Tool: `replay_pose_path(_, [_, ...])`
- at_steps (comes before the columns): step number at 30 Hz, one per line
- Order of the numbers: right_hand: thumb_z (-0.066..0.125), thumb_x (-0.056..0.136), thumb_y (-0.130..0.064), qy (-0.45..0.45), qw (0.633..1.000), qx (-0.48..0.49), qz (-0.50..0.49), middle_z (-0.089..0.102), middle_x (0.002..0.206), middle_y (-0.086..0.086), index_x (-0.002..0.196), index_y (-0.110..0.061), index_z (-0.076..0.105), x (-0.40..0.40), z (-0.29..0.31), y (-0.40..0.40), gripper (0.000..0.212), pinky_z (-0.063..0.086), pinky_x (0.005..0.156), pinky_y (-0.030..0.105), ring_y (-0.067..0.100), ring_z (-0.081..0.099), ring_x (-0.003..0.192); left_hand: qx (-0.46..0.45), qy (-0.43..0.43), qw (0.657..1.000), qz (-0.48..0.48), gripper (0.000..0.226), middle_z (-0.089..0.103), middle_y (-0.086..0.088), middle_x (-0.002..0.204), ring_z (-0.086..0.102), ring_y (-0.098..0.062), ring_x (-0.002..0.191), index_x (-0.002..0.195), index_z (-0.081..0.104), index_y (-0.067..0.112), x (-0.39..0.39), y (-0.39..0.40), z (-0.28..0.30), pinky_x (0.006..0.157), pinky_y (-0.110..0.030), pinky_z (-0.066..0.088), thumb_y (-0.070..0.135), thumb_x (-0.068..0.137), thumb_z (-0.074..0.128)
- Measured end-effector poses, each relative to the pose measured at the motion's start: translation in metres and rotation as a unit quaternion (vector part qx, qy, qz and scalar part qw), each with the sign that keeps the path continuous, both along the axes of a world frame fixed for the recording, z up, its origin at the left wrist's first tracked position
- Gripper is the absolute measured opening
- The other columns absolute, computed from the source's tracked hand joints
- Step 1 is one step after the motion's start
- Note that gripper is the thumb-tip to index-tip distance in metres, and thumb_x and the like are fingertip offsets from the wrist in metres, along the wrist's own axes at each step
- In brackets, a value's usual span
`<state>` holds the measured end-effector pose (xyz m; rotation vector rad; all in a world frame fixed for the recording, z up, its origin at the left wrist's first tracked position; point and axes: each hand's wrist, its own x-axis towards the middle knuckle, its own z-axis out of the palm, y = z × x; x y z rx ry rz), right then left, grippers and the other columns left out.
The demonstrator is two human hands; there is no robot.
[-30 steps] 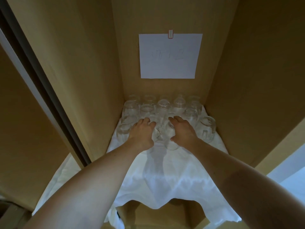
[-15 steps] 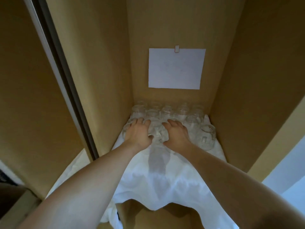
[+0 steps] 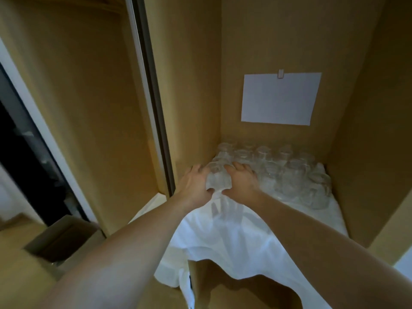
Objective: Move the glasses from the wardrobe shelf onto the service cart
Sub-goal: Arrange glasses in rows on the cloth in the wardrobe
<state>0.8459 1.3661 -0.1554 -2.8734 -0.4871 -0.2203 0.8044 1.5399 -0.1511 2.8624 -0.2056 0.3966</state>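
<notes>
On wardrobe shelf (image 3: 334, 221), left hand (image 3: 194, 186) & right hand (image 3: 242, 186) clasp glasses (image 3: 217, 181) btwn them; paper (image 3: 278, 99) blank.

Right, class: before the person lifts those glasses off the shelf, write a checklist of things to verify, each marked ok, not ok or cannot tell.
1. Left hand on the held glasses: ok.
2. Right hand on their other side: ok.
3. Grip firm: cannot tell.
4. How many glasses are held: cannot tell, blurred.
5. Other glasses apart from the held ones: not ok, packed close.
6. Cloth flat beneath: not ok, rumpled.
</notes>
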Motion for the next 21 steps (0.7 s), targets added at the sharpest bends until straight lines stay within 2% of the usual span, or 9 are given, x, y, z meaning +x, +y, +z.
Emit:
replay_pose_path(5, [0.079,0.081,-0.045,-0.014,1.000,0.014,0.000,0.042,0.150,-0.002,0.149,-0.031,0.039,-0.024,0.005,0.032,0.081,0.034,0.111,0.043,0.028,0.037,0.138,0.012,0.001,1.000,-0.003,0.059,0.047,-0.004,0.139,0.044,-0.027,0.130,0.140,0.048,0.021,-0.024,0.029,0.006,0.099,-0.043,0.047,0.041,0.089,0.069])
replay_pose_path(12, [0.076,0.084,-0.046,0.012,1.000,0.008,-0.017,0.033,0.159,0.000,0.154,-0.028,0.033,-0.071,-0.002,0.092,0.084,0.036,0.112,0.043,0.029,0.033,0.142,0.028,0.005,1.000,0.000,0.063,0.043,-0.003,0.144,0.041,-0.026,0.134,0.144,0.045,0.020,-0.067,0.098,0.002,0.099,-0.039,0.048,0.040,0.089,0.070])
replay_pose_path(21, [0.078,0.082,-0.042,0.018,1.000,0.025,-0.002,0.042,0.150,0.001,0.152,-0.027,0.036,-0.129,-0.007,0.186,0.083,0.039,0.106,0.042,0.030,0.039,0.135,0.019,0.019,0.999,0.035,0.067,0.038,-0.005,0.151,0.036,-0.028,0.137,0.148,0.041,0.024,-0.120,0.200,-0.005,0.102,-0.044,0.046,0.042,0.089,0.068])
